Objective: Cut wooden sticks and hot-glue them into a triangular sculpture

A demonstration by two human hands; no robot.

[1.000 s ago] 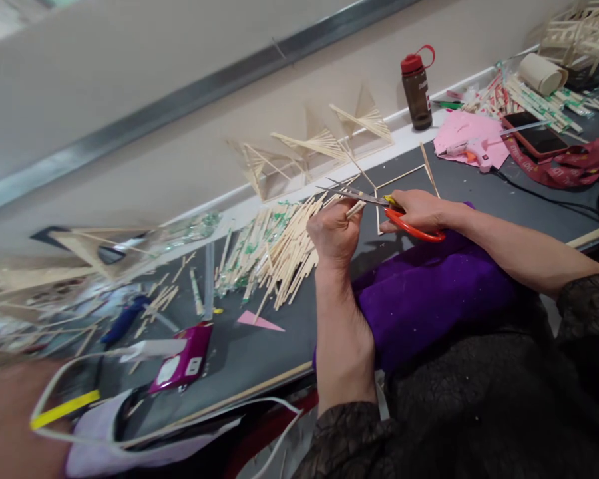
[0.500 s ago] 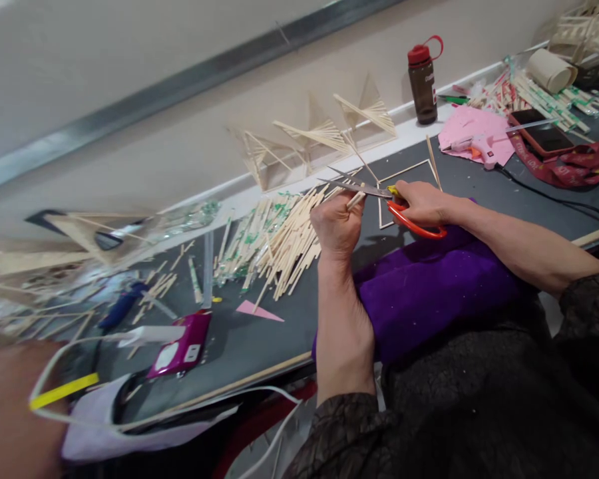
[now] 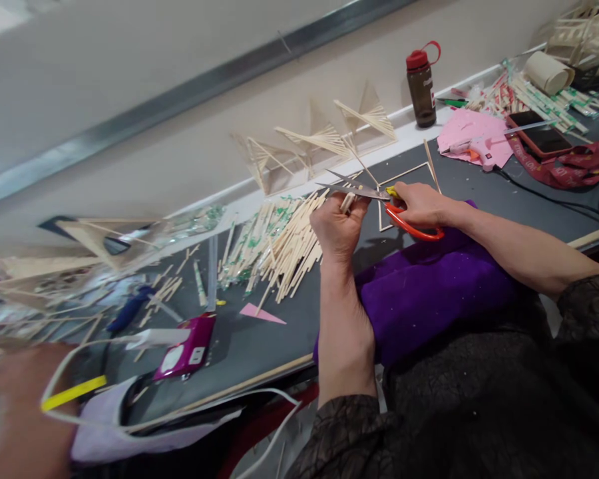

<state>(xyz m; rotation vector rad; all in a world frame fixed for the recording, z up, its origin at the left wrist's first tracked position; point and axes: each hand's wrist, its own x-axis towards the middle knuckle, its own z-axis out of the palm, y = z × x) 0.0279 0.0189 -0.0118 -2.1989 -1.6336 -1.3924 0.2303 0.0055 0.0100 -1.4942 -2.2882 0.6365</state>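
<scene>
Your left hand [image 3: 337, 226] is closed in a fist around a few short, pale wooden sticks [image 3: 348, 202], up over the dark grey table [image 3: 539, 199]. Your right hand [image 3: 422, 205] grips the metal scissors with orange-red handles [image 3: 422, 234], and their blades are spread open right by the fist. It looks like the snipping part, but I can't tell if any stick sits between the blades. Squeezing the handles would call for a firm hold on the sticks and left fingers tucked out of the way. The big pile of loose wooden sticks [image 3: 292, 256] lies beside your left hand, and a thin stick frame [image 3: 404, 174] lies behind the scissors.
</scene>
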